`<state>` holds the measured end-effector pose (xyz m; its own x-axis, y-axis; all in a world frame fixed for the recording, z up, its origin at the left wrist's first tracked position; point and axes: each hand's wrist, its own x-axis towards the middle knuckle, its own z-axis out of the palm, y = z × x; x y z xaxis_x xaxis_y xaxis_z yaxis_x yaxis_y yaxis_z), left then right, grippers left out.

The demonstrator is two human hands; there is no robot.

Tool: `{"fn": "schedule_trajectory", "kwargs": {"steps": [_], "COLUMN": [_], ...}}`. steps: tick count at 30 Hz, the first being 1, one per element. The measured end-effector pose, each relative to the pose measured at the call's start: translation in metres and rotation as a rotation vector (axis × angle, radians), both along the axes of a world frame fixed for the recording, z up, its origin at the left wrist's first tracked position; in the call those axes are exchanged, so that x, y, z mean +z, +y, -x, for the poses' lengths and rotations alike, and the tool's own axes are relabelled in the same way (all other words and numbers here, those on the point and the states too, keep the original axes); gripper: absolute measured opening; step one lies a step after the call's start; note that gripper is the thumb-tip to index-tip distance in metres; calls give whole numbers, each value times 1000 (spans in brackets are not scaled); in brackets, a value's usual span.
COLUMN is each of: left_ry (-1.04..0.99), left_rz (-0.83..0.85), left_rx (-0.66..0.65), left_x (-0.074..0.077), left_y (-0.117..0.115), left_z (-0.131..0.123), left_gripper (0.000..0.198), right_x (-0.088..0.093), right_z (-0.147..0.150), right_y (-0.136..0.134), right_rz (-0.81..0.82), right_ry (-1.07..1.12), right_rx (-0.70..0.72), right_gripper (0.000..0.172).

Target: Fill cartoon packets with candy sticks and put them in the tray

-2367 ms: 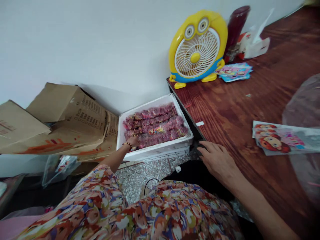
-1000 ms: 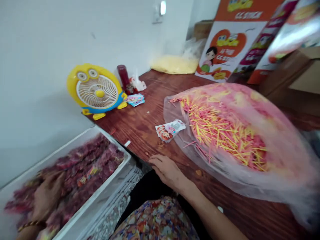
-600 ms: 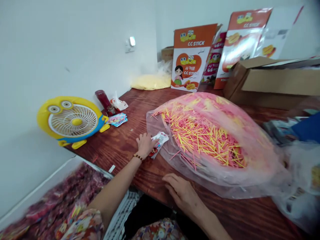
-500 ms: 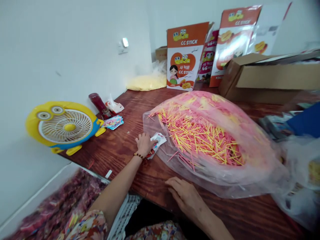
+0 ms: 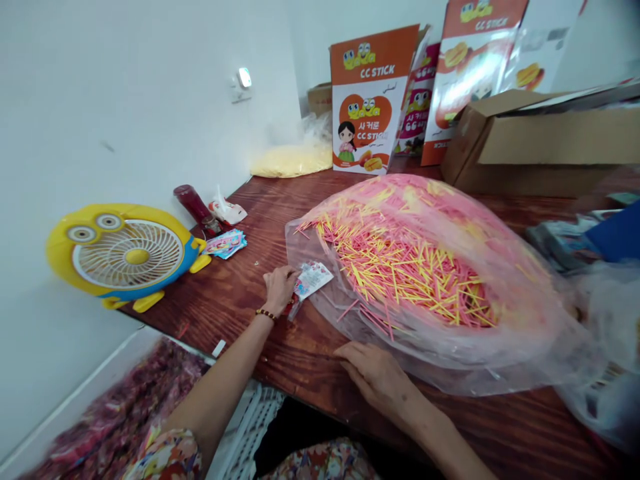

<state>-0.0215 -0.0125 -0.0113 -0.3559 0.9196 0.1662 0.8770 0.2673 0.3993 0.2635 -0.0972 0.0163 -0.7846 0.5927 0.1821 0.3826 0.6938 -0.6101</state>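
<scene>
My left hand, with a beaded bracelet at the wrist, has its fingers bent at the left edge of a small printed white packet and closed on that edge. Part of a red packet shows beneath the hand. To the right lies a large clear plastic bag, its mouth open towards me, full of thin pink and yellow sticks. My right hand rests at the table's near edge, fingers stretched out, holding nothing.
A yellow and blue cartoon fan stands at the left, near a dark red bottle and blue printed packets. CC STICK boxes and an open cardboard box line the back. Pink wrapped goods fill a container below left.
My left hand has drawn slightly left, uncovering more of the white packet, which has turned a little. My right hand stays at the table edge. The view has shifted slightly.
</scene>
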Motion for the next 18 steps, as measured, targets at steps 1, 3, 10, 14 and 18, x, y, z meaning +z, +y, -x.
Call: {"fn": "schedule_trajectory", "kwargs": {"steps": [1,3,10,14,18], "left_ry": [11,36,42,-473,-733], "left_rz": [1,4,-63,42,176], "left_rx": [-14,-41,-54,-313,-520], "left_x": [2,5,33,66,93], "left_y": [0,-1,-8,-20,-36], "left_z": [0,0,3,-16,-55], "left_gripper": [26,25,25,23,28], "right_x": [2,3,21,48,57], "right_z": [0,0,-9,-3,9], "right_y": [2,5,25,60,90], "right_rz": [-8,-35,45,121,295], "right_ry": [-8,-29,31,310,352], "right_rx": [3,9,-10,-190,-264], "right_gripper": [27,26,25,21,22]}}
